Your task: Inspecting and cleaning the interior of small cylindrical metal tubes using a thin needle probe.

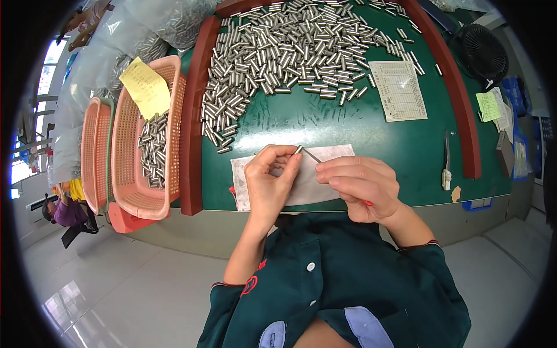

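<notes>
Pinched between the thumb and index finger of my left hand (268, 182) is a small shiny metal cylinder (299, 149), tilted. My right hand (364, 184) grips a thin metal tool (311, 155) with a slender shaft; a red bit shows by the palm. The tool's tip is at or very near the cylinder's end; whether it touches I cannot tell. Both hands are over a pale, stained cloth (318, 194) at the near edge of the green table (360, 127). Beyond them spreads a large heap of similar metal cylinders (290, 49).
Dark red rails (193, 116) border the table. To the left, a pink basket (125, 156) holds cylinders and a yellow note (146, 90). A printed sheet (398, 91) and a thin tool with a wrapped handle (446, 178) lie right. A black fan (479, 52) stands far right.
</notes>
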The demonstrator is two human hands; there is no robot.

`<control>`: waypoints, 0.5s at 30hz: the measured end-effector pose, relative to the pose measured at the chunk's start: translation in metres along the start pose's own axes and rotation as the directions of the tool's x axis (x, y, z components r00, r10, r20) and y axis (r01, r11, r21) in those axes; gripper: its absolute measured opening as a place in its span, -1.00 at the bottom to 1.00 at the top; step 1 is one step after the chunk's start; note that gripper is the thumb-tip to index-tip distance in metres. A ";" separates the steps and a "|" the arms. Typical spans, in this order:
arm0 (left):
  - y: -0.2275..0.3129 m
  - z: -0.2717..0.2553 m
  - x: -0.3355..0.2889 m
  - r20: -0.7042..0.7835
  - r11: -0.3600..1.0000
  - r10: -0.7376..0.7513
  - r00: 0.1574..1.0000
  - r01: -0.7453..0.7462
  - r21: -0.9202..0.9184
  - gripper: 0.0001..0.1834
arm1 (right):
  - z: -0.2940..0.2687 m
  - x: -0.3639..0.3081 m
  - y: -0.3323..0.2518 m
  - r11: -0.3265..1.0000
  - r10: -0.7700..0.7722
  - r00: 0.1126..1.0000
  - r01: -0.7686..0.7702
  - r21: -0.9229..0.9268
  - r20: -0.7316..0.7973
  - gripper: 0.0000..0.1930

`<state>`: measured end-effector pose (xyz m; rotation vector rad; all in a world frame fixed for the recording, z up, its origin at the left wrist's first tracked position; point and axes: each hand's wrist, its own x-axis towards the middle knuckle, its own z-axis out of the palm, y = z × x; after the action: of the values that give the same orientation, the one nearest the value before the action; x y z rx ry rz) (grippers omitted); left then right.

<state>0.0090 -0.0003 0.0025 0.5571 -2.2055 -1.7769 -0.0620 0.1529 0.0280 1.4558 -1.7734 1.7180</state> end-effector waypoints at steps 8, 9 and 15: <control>-0.003 0.001 -0.001 -0.013 0.994 0.105 0.994 -0.105 0.025 -0.91 | 0.004 -0.001 0.000 0.997 -0.081 0.986 0.082 0.000 0.144 -0.78; -0.003 0.002 -0.001 -0.026 0.998 0.062 0.998 -0.062 0.011 -0.91 | 0.006 -0.002 0.000 0.992 -0.112 0.985 0.118 -0.036 0.133 -0.79; -0.004 0.003 -0.002 -0.069 1.000 0.019 0.997 -0.019 0.003 -0.90 | -0.002 0.001 -0.003 0.995 -0.094 0.983 0.099 -0.021 0.161 -0.79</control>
<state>0.0099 0.0020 -0.0019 0.5868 -2.1601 -1.7194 -0.0610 0.1543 0.0308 1.6796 -1.7652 1.5605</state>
